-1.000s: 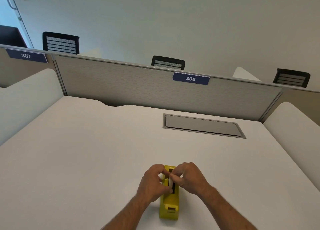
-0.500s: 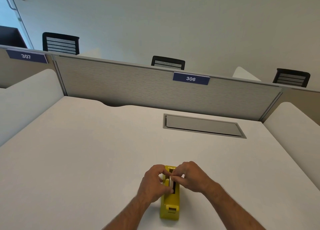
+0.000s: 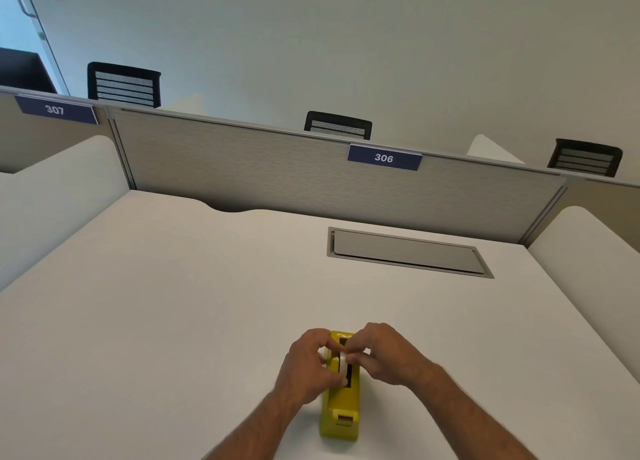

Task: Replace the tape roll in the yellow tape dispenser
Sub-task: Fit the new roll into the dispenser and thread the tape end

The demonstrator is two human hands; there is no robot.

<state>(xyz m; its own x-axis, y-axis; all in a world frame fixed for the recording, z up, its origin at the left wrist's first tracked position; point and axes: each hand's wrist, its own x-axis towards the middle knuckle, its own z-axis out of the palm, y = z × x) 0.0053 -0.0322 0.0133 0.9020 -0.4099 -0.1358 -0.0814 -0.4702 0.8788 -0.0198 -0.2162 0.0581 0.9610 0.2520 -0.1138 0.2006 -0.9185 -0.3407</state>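
- Little has shifted over the last second: both hands stay bunched over the dispenser (image 3: 340, 399), which sits on the desk (image 3: 173, 304) exactly where it was. The one change is small — the fingers have crept a touch further along the roll (image 3: 343, 366), the right hand's tips now lying across its top.
- The left hand (image 3: 308, 364) is curled closed, its fingers pinching the roll from the left side; its thumb reaches down to the roll's near edge.
- The right hand (image 3: 382, 354) is closed too, fingertips pressing the roll from the right — whether it truly grips or only steadies, I cannot tell.
- The roll stands on edge between the two hands, in the dark slot on top of the dispenser, part of it showing white above the yellow body.
- My reading: the roll is half seated, and it is either going in or coming out — the pictures do not settle which. So the swap is mid-way, not done.
- The cutter end of the dispenser points toward the person, below both wrists, untouched.
- No brand or label shows on the dispenser or roll.
- Beyond the hands, on the partition (image 3: 277, 175), a blue plate (image 3: 384, 157) reads "306"; further left another plate (image 3: 55, 109) reads "307".
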